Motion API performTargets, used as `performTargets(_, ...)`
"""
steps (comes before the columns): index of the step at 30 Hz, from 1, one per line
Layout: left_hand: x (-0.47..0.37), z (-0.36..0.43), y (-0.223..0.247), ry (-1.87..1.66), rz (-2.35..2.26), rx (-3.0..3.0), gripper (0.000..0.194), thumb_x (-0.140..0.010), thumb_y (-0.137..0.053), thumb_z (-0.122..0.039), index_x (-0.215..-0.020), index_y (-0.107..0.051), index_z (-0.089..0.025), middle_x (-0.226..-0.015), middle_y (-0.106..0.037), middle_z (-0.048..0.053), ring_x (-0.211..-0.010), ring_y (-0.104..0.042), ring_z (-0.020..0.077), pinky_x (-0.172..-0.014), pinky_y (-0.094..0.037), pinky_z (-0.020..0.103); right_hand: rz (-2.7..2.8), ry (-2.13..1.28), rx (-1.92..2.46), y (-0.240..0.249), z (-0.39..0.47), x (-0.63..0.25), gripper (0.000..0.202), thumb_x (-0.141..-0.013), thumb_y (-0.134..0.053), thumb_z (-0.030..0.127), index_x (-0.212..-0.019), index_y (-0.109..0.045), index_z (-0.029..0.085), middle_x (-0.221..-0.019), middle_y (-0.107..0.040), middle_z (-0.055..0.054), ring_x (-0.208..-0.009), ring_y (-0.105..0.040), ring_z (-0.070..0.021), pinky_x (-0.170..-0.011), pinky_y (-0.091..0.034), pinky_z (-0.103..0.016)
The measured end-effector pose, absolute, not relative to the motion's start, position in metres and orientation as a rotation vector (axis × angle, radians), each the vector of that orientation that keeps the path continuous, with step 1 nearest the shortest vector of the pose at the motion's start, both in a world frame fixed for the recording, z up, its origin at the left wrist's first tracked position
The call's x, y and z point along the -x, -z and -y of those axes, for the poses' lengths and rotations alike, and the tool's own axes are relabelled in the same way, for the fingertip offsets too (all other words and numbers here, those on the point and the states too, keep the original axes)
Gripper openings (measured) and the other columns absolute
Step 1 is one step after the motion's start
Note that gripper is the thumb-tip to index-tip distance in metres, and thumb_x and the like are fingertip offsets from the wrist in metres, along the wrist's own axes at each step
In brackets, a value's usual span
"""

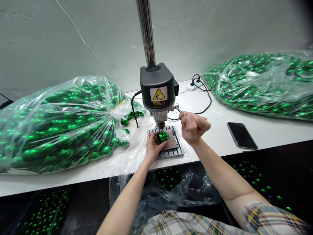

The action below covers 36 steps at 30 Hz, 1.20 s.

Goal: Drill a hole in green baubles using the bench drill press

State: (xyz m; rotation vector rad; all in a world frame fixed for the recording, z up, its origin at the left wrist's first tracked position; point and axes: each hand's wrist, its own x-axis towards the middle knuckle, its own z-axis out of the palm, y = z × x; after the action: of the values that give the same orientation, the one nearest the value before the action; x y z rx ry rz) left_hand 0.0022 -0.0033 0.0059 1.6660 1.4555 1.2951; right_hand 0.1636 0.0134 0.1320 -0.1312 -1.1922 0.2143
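A black bench drill press [156, 86] with a yellow warning label stands on the white table. My left hand [154, 145] grips a shiny green ball [163, 136] by its left and near sides, right under the drill chuck [160, 125]. The ball rests on a brownish pad [172, 141] on the grey slotted base plate [181, 150], which is strewn with dark shavings. To the right of the drill head, my right hand [193, 126] is closed round the end of the metal feed lever [177, 109].
Large clear bags of green balls lie at left [61, 127] and right [264, 88]. A phone [242, 135] lies near the table's right front edge. Behind the drill are a power strip [194, 86] and black cables. An open plastic bag [190, 187] with green balls sits below the table edge.
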Motion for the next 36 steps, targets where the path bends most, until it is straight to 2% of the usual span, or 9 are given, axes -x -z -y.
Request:
performTargets(8,-0.003,0.043,-0.026,-1.338,-1.593,-1.813,0.043,-0.069,-0.084,-0.022,-0.107,-0.065,-0.020,-0.103,-0.068,0.007,-0.101,-0.064,0.0264,-0.090,-0.052,0.041,1.002,-0.605,0.384,-0.210,-0.027,-0.160,0.049,-0.090,-0.068,0.035,-0.051,-0.042,0.021,-0.044,-0.036,0.007,-0.037,-0.029,-0.0049,-0.037,-0.022,-0.026)
performTargets(14,0.027,0.114,-0.048,-0.671,-1.290,-2.202,0.065,-0.069,-0.091,-0.039,-0.124,-0.061,-0.024,-0.115,-0.069,0.009,-0.109,-0.064,0.0317,-0.093,-0.055,0.046,1.013,-0.612,0.392,-0.212,-0.027,-0.161,0.044,-0.092,-0.062,0.027,-0.053,-0.042,0.022,-0.045,-0.037,0.006,-0.038,-0.030,-0.0061,-0.037,-0.023,-0.026)
performTargets(16,0.046,0.099,-0.054,-0.732,-1.356,-2.192,0.055,-0.083,-0.080,-0.044,-0.129,-0.058,-0.023,-0.120,-0.069,0.011,-0.114,-0.064,0.0315,-0.097,-0.055,0.047,1.017,-0.607,0.385,-0.211,-0.026,-0.161,0.043,-0.092,-0.062,0.026,-0.054,-0.041,0.022,-0.046,-0.035,0.006,-0.038,-0.030,-0.0067,-0.036,-0.023,-0.027)
performTargets(19,0.081,0.038,-0.068,-0.839,-1.762,-2.148,0.029,-0.104,-0.047,-0.027,-0.128,-0.060,-0.019,-0.125,-0.069,0.016,-0.119,-0.065,0.0287,-0.103,-0.051,0.046,1.009,-0.612,0.397,-0.212,-0.024,-0.161,0.043,-0.092,-0.062,0.026,-0.054,-0.043,0.023,-0.045,-0.036,0.006,-0.038,-0.030,-0.0075,-0.036,-0.023,-0.029)
performTargets(24,0.122,-0.060,-0.093,-0.115,-2.192,-2.077,0.033,-0.091,-0.056,-0.008,-0.119,-0.071,-0.012,-0.125,-0.070,0.022,-0.128,-0.062,0.0347,-0.109,-0.047,0.045,0.991,-0.633,0.395,-0.212,-0.024,-0.161,0.041,-0.090,-0.062,0.025,-0.053,-0.044,0.023,-0.045,-0.035,0.006,-0.038,-0.029,-0.0075,-0.037,-0.021,-0.029)
performTargets(27,0.129,-0.077,-0.095,-0.018,-2.241,-2.009,0.028,-0.077,-0.066,-0.002,-0.101,-0.077,-0.011,-0.109,-0.073,0.025,-0.118,-0.066,0.0431,-0.100,-0.051,0.051,1.003,-0.617,0.399,-0.212,-0.024,-0.161,0.042,-0.091,-0.063,0.028,-0.055,-0.042,0.023,-0.046,-0.035,0.006,-0.039,-0.030,-0.0074,-0.037,-0.022,-0.029)
performTargets(29,0.130,-0.075,-0.094,0.000,-2.268,-1.999,0.032,-0.077,-0.067,-0.006,-0.107,-0.076,-0.013,-0.112,-0.071,0.024,-0.114,-0.067,0.0434,-0.096,-0.052,0.051,1.033,-0.596,0.403,-0.211,-0.024,-0.161,0.045,-0.092,-0.065,0.033,-0.056,-0.040,0.023,-0.047,-0.034,0.006,-0.040,-0.030,-0.0070,-0.038,-0.022,-0.028)
performTargets(32,0.135,-0.060,-0.096,-0.355,-2.290,-2.019,0.039,-0.086,-0.067,-0.025,-0.125,-0.069,-0.020,-0.120,-0.068,0.018,-0.110,-0.068,0.0360,-0.095,-0.053,0.047,1.056,-0.584,0.399,-0.211,-0.024,-0.162,0.049,-0.092,-0.069,0.040,-0.058,-0.039,0.022,-0.048,-0.034,0.006,-0.040,-0.030,-0.0066,-0.038,-0.022,-0.028)
performTargets(36,0.133,-0.025,-0.104,-1.566,-1.752,-1.502,0.049,-0.084,-0.072,-0.046,-0.126,-0.061,-0.024,-0.106,-0.069,0.007,-0.089,-0.070,0.0224,-0.081,-0.059,0.036,1.045,-0.602,0.394,-0.212,-0.024,-0.162,0.050,-0.090,-0.072,0.042,-0.057,-0.040,0.022,-0.047,-0.035,0.006,-0.040,-0.032,-0.0072,-0.037,-0.022,-0.030)
